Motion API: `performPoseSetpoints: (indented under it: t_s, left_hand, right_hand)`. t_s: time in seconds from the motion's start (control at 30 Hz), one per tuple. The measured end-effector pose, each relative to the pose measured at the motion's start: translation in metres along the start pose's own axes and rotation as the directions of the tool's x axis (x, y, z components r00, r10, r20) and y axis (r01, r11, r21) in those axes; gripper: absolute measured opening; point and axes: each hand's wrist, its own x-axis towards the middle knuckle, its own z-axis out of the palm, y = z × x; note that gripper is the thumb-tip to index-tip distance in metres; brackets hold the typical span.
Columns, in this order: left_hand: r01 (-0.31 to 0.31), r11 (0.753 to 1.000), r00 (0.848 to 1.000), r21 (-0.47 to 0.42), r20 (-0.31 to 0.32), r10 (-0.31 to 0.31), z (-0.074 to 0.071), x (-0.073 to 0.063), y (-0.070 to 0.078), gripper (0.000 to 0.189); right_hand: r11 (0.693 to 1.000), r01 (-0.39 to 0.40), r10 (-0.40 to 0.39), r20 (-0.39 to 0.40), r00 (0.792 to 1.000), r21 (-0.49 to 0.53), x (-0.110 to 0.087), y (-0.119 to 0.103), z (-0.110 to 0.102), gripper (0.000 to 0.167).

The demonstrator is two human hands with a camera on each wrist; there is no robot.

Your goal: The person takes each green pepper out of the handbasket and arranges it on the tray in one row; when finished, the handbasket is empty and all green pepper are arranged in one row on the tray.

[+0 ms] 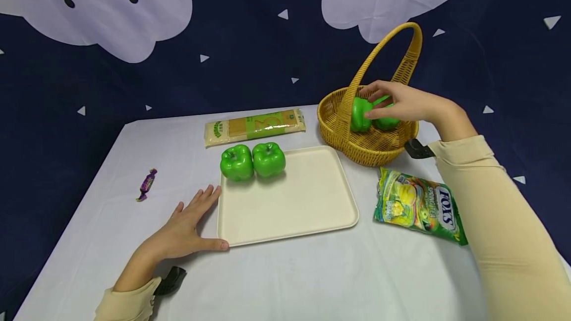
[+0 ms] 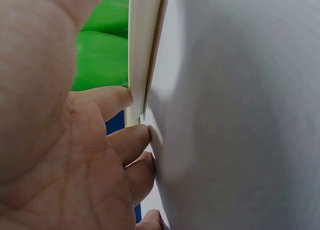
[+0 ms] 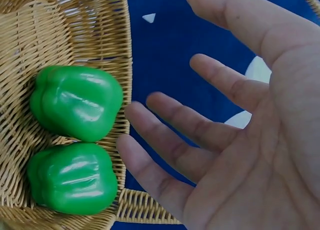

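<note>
Trouble could come from our right hand [image 1: 399, 103], poised empty, fingers parted, over the wicker basket [image 1: 366, 155]: pulling out carelessly, we might catch its arched handle [image 1: 415, 38] and tip the two green bell peppers [image 1: 359, 115] beneath. Our left hand [image 1: 185, 229], fingers spread against the cream tray [image 1: 294, 207], could jolt it and roll the other two bell peppers [image 1: 237, 162] beyond those fingertips. Their lobed skins look slick; the basket is coarsely woven, the tray smooth, shallow-rimmed.
</note>
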Motion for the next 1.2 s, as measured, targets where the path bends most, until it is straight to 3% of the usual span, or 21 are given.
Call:
performPoseSetpoints:
  t_s: [0.3,0.5,1.2]
  left_hand:
    - [-0.001,1.0,1.0,-0.002,0.001,0.001,-0.002,0.0,0.001,0.133]
    - [0.001,1.0,1.0,0.001,0.001,-0.001,-0.001,0.001,0.0,0.133]
    - [0.013,1.0,1.0,-0.008,0.0,-0.013,0.0,0.001,0.001,0.133]
  right_hand:
    - [0.99,-0.088,0.093,0.046,0.995,-0.107,0.02,0.0,-0.007,0.086]
    - [0.982,-0.141,0.151,0.077,0.986,-0.123,0.035,0.003,-0.006,0.092]
    - [0.95,-0.14,0.17,0.084,0.982,-0.28,0.063,0.018,0.003,0.083]
